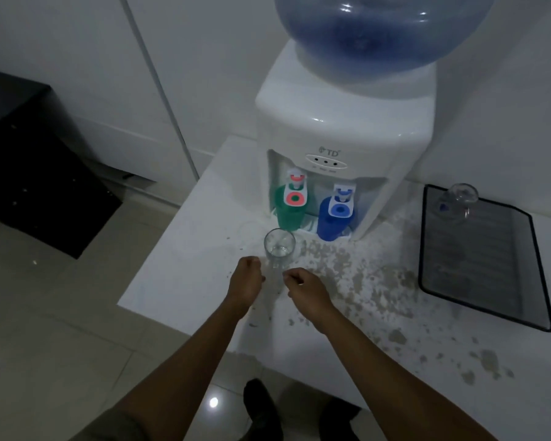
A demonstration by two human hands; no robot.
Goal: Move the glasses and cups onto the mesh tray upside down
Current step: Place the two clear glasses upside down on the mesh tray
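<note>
A clear glass (279, 246) stands upright on the white counter, just in front of the dispenser. A green cup (287, 213) sits under the red tap and a blue cup (333, 222) under the blue tap. The black mesh tray (531, 268) lies at the right, and one clear glass (457, 202) rests at its far end. My left hand (247, 281) and my right hand (306, 289) hover close together just short of the upright glass, fingers curled, holding nothing. A faint second glass (250, 229) seems to stand left of the green cup.
A white water dispenser (341, 128) with a blue bottle (379, 30) stands at the back of the counter. The counter's surface (363, 281) is worn and speckled. A dark cabinet (29, 160) stands on the floor at the left. My shoes (261, 409) show below the counter edge.
</note>
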